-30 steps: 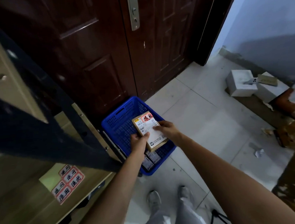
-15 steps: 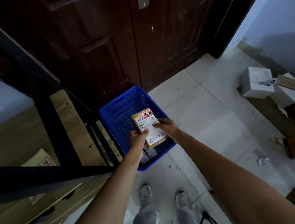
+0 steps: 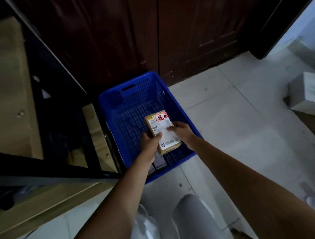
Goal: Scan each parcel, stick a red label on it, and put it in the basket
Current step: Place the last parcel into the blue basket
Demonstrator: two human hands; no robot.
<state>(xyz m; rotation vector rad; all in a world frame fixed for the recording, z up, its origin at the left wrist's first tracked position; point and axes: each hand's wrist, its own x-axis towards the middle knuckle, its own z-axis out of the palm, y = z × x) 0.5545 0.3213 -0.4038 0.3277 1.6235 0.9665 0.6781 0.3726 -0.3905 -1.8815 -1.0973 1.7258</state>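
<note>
A small brown cardboard parcel [image 3: 159, 127] with a white shipping label and a red label [image 3: 161, 117] at its far corner is held low inside the blue plastic basket [image 3: 134, 95]. My left hand [image 3: 150, 141] grips the parcel's near left edge, and my right hand [image 3: 180, 130] holds its right side. Other flat parcels [image 3: 159, 161] lie on the basket floor under my left wrist, partly hidden.
The basket stands on pale floor tiles against a dark wooden door [image 3: 149, 29]. A black-framed wooden shelf unit [image 3: 11, 89] rises at the left. White boxes [image 3: 307, 93] sit on the floor at the right. My legs and a plastic bag [image 3: 147, 226] are below.
Both hands have lowered the parcel deeper into the basket. The camera has tilted down and closer, so the door handle and the label sheet on the shelf have left the view.
</note>
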